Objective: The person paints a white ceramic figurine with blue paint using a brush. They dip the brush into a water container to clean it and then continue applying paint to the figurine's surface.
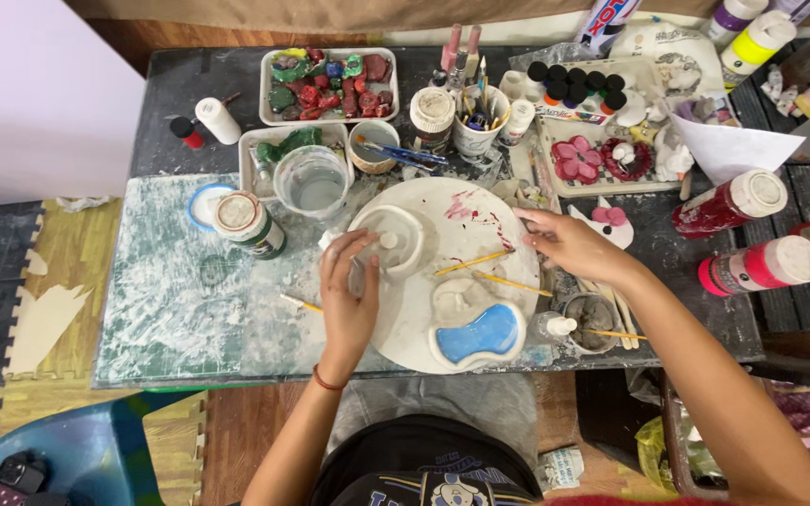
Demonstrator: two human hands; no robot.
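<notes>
The left hand [349, 300] holds a white curved clay piece [391, 239] on the round white plate [466, 220], fingers wrapped around its edge. The right hand [569, 245] rests at the plate's rim, fingers bent, holding nothing. A clear cup [314, 183] has cloudy water. A tray [330, 84] holds red and green clay bits.

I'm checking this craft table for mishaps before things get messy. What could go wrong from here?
The clear cup of water stands close beyond the left hand; a stray move might tip it over the table. The right hand rests at the round board's rim, near loose yellow brushes that could roll onto the blue-painted piece and smear it.
</notes>
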